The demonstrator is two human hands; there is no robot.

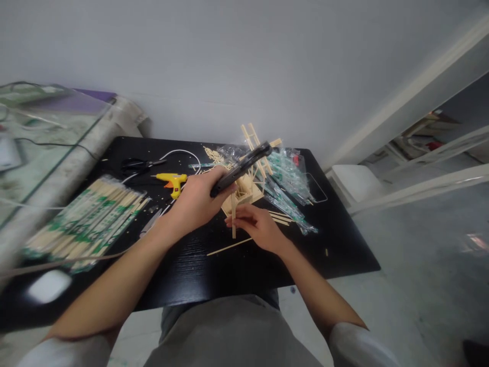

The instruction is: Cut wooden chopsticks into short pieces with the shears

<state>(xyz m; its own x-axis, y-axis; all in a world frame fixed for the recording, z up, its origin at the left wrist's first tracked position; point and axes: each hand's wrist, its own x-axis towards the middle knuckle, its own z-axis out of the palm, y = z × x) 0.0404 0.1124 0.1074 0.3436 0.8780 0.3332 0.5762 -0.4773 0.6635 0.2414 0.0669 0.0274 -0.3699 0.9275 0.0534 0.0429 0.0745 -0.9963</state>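
My left hand [198,201] is closed around a long black tool [242,165] that slants up to the right over the table. My right hand [255,224] pinches a short wooden stick [233,221], held upright just under the tool's near end. Right behind both hands stands a small structure of wooden sticks [248,186] with a ladder-like piece [252,137] rising from it. A loose thin stick [229,246] lies on the black table [344,244] below my right hand.
A pile of wrapped chopsticks [87,216] lies at the left. A yellow glue gun [173,181] with a white cable and black scissors [139,164] sit behind my left hand. Empty green-printed wrappers [288,186] are heaped at the right. A glass-topped surface [46,137] borders the left.
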